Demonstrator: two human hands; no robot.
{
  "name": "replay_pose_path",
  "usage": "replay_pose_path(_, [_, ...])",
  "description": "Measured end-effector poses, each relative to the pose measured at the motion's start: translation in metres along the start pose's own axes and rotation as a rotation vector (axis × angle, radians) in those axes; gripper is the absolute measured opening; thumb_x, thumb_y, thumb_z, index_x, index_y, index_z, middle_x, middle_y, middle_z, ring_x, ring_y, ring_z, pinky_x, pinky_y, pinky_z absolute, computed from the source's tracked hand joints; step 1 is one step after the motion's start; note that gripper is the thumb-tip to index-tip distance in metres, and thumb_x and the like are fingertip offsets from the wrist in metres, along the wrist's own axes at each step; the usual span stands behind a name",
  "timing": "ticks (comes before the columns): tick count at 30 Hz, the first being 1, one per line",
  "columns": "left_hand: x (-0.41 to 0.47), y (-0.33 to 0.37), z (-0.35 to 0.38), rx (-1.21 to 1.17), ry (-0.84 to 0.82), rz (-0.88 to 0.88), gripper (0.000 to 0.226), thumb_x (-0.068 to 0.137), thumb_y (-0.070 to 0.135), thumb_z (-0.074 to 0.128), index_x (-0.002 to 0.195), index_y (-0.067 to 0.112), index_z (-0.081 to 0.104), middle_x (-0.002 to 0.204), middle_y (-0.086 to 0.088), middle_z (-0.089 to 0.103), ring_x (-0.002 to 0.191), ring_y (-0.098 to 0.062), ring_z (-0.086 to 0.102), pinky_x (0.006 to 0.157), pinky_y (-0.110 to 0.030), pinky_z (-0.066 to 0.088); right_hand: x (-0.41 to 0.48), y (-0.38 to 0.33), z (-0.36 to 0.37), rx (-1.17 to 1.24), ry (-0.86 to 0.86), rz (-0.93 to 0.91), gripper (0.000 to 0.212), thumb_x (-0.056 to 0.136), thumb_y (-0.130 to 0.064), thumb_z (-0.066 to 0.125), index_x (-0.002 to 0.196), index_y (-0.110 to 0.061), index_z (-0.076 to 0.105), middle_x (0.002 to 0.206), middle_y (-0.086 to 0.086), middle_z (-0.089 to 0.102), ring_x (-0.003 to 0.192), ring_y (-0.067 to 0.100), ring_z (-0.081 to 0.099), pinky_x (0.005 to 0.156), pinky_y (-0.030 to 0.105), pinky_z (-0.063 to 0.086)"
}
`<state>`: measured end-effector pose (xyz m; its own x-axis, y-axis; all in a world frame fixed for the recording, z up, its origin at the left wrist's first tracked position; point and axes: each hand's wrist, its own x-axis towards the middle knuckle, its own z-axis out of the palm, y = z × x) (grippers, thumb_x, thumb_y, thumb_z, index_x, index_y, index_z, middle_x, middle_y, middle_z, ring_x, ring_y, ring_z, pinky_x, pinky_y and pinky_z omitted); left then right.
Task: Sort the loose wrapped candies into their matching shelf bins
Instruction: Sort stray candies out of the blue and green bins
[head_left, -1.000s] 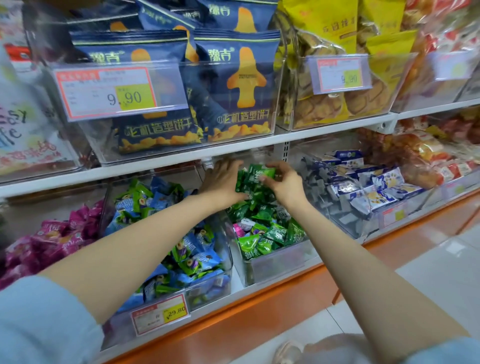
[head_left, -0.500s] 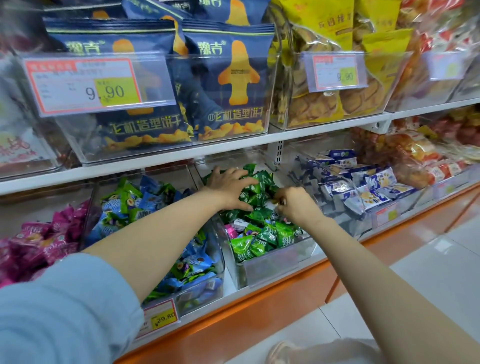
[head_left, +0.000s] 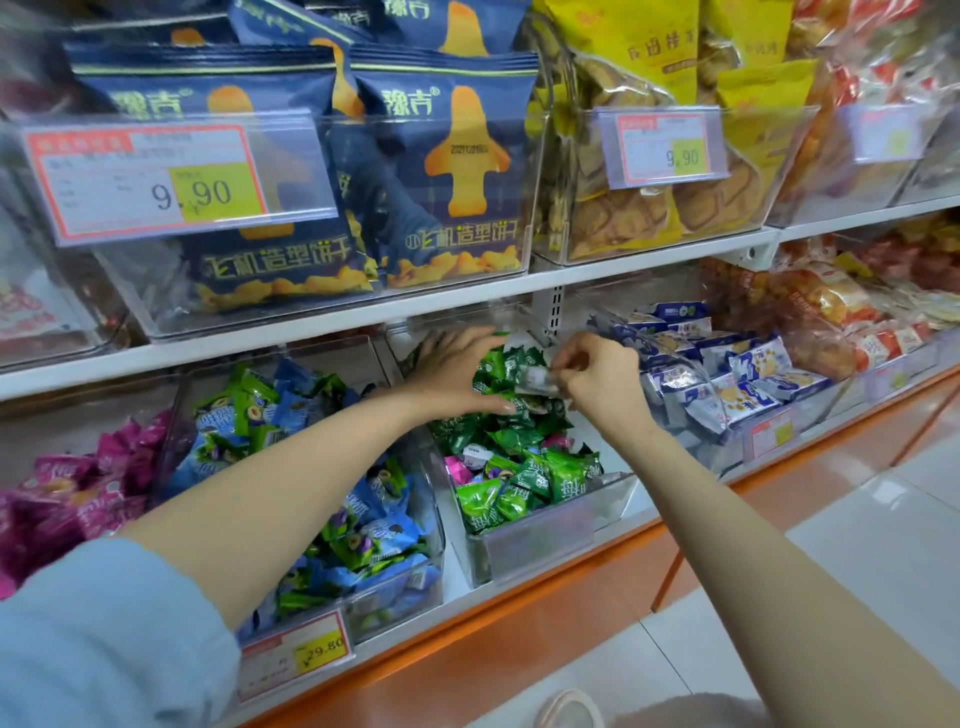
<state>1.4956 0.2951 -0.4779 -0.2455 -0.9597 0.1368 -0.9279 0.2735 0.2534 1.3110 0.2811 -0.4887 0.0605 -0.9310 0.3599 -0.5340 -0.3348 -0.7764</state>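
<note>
A clear bin on the lower shelf holds green wrapped candies, with a pink one and a white one mixed in. My left hand lies flat on the green pile at the back of that bin, fingers spread. My right hand hovers over the same bin and pinches a pale, silvery wrapped candy between thumb and fingers. To the left stands a bin of blue and green candies, partly hidden by my left forearm. Pink candies fill the bin at far left.
A bin of white and blue packets sits right of the green bin. Above, a white shelf board carries bins of navy biscuit bags and yellow snack bags. An orange base panel runs below; tiled floor lies at the right.
My right hand rose from the green pile with a pale wrapped candy pinched in it. My left hand stayed pressed on the back of the pile.
</note>
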Motion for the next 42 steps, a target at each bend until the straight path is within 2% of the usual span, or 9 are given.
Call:
replay_pose_path(4, [-0.005, 0.021, -0.001, -0.207, 0.138, -0.073, 0.042, 0.08, 0.037, 0.069, 0.117, 0.024, 0.053, 0.13, -0.002, 0.052, 0.122, -0.022, 0.04, 0.085, -0.027, 0.028, -0.004, -0.012, 0.005, 0.299, -0.087, 0.048, 0.023, 0.075, -0.004, 0.072, 0.072, -0.025, 0.063, 0.069, 0.0, 0.064, 0.071, 0.018, 0.06, 0.073, 0.034, 0.05])
replay_pose_path(7, [-0.009, 0.02, -0.002, -0.316, 0.297, -0.15, 0.021, 0.084, 0.03, 0.067, 0.1, 0.023, 0.054, 0.107, 0.001, 0.064, 0.087, -0.016, 0.055, 0.064, -0.024, 0.037, -0.004, 0.0, 0.003, -0.09, -0.07, -0.082, 0.022, 0.081, -0.003, 0.061, 0.09, -0.022, 0.07, 0.086, -0.002, 0.068, 0.087, 0.019, 0.061, 0.078, 0.033, 0.05])
replay_pose_path(10, [-0.015, 0.013, -0.004, -0.371, 0.364, -0.163, 0.026, 0.085, 0.025, 0.066, 0.108, 0.017, 0.058, 0.117, 0.0, 0.059, 0.099, -0.018, 0.055, 0.078, -0.027, 0.04, -0.004, 0.012, 0.008, -0.616, -0.24, -0.235, 0.027, 0.087, -0.008, 0.056, 0.107, -0.021, 0.069, 0.114, 0.005, 0.058, 0.109, 0.026, 0.053, 0.083, 0.036, 0.049])
replay_pose_path(15, [-0.015, 0.007, 0.001, -0.457, 0.279, -0.145, 0.032, 0.083, 0.019, 0.069, 0.113, 0.014, 0.057, 0.119, -0.005, 0.056, 0.105, -0.022, 0.053, 0.085, -0.03, 0.04, -0.001, 0.017, 0.018, -0.742, -0.402, -0.199, 0.05, 0.088, -0.015, 0.059, 0.135, -0.027, 0.048, 0.127, 0.011, 0.041, 0.112, 0.032, 0.051, 0.086, 0.041, 0.047])
replay_pose_path(20, [-0.016, 0.001, 0.004, -0.588, 0.253, -0.211, 0.041, 0.079, 0.024, 0.074, 0.113, 0.012, 0.055, 0.098, -0.004, 0.06, 0.088, -0.021, 0.056, 0.071, -0.026, 0.039, 0.001, 0.019, 0.026, -0.828, -0.406, -0.189, 0.05, 0.086, -0.015, 0.06, 0.133, -0.026, 0.046, 0.123, 0.013, 0.039, 0.099, 0.036, 0.058, 0.081, 0.041, 0.049])
replay_pose_path(30, [-0.018, 0.007, 0.001, -0.667, 0.306, -0.174, 0.028, 0.087, 0.023, 0.065, 0.109, 0.013, 0.051, 0.097, 0.003, 0.06, 0.075, -0.016, 0.061, 0.066, -0.021, 0.043, -0.003, 0.007, -0.006, -0.593, -0.266, -0.186, 0.032, 0.078, -0.006, 0.06, 0.109, -0.013, 0.053, 0.107, 0.012, 0.053, 0.093, 0.036, 0.057, 0.07, 0.037, 0.045])
replay_pose_path(34, [-0.017, 0.006, 0.001, -0.683, 0.284, -0.149, 0.015, 0.089, 0.019, 0.061, 0.101, 0.017, 0.052, 0.09, 0.005, 0.063, 0.062, -0.005, 0.062, 0.06, -0.018, 0.045, -0.012, -0.005, -0.023, -0.16, -0.225, -0.084, 0.029, 0.076, -0.007, 0.072, 0.093, -0.022, 0.054, 0.078, -0.003, 0.052, 0.075, 0.019, 0.053, 0.067, 0.032, 0.045])
replay_pose_path(39, [-0.023, 0.012, -0.007, -0.76, 0.22, -0.176, 0.028, 0.098, 0.038, 0.04, 0.117, 0.021, 0.052, 0.107, 0.012, 0.05, 0.094, -0.011, 0.052, 0.071, -0.021, 0.038, -0.022, -0.021, -0.004, 0.036, -0.265, -0.079, 0.031, 0.071, -0.01, 0.079, 0.09, -0.023, 0.058, 0.075, -0.006, 0.052, 0.065, 0.009, 0.047, 0.065, 0.028, 0.043])
replay_pose_path(42, [-0.025, 0.01, -0.006, -0.843, 0.141, -0.121, 0.039, 0.083, 0.044, 0.064, 0.113, 0.023, 0.052, 0.115, 0.008, 0.057, 0.104, -0.01, 0.055, 0.083, -0.018, 0.043, -0.02, -0.02, 0.01, 0.029, -0.211, -0.089, 0.034, 0.07, -0.011, 0.079, 0.087, -0.028, 0.055, 0.074, -0.004, 0.054, 0.064, 0.012, 0.048, 0.065, 0.034, 0.047])
